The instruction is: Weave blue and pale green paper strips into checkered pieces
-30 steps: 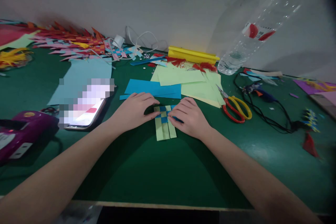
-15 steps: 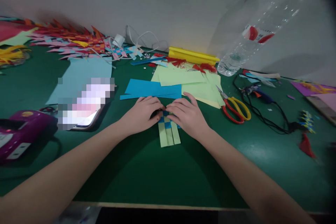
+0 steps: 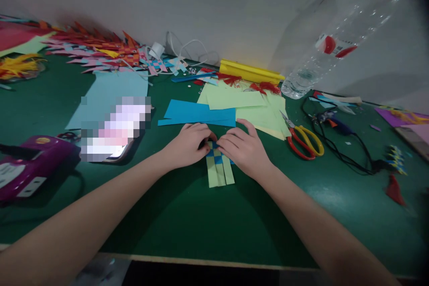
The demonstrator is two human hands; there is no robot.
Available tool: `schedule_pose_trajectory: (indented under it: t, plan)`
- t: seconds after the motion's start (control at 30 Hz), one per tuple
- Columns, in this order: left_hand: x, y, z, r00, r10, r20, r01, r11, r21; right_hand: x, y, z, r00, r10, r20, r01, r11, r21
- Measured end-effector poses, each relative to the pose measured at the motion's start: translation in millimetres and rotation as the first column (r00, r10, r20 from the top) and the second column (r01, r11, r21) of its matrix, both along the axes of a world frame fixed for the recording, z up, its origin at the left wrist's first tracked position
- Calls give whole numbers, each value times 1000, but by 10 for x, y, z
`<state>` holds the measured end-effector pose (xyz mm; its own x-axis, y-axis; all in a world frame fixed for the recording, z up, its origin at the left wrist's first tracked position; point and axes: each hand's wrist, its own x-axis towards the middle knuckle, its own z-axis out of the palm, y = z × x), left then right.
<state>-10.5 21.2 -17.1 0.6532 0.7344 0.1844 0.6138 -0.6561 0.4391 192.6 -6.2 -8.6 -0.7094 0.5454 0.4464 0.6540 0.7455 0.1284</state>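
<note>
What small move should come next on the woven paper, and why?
Probably nudge the rightmost pale green strip snug against its neighbour: a dark gap shows between them at the near end of the woven paper, and the left hand and right hand are both at its far end.

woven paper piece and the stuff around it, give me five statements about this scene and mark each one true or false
1. The left hand and right hand both touch the woven paper piece. True.
2. The scissors have two blue handles. False: the scissors have one red handle and one yellow.
3. A blue paper sheet lies beyond the hands. True.
4. The plastic bottle is on the phone's left. False: the plastic bottle is far to the right of the phone.
5. The woven paper piece is red and white. False: it is light green and blue.
</note>
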Motion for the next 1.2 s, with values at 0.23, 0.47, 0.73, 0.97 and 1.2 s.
schedule_pose_trajectory:
  t: [0.23, 0.47, 0.73, 0.97, 1.2]
  plan:
    - [10, 17, -4, 1000, 18, 12, -17, 1000, -20, -5, 3, -13, 1000, -9, 21, 9, 999, 32]
    - [15, 14, 6, 1000, 20, 8, -20, 1000, -19, -21, 12, -33, 1000, -21, 10, 21, 999, 31]
    - [6, -32, 42, 1000, 4, 7, -5, 1000, 22, 73, 56, -63, 976, -84, -203, 64, 992, -107]
    - [-49, -64, 151, 982, -183, -41, 187, 970, 157, 148, 96, -100, 966, -105, -237, 43, 966, -254]
    - [-43, -63, 145, 975, -195, -104, 213, 956, 200, 127, 85, -101, 979, -74, -192, 15, 956, -294]
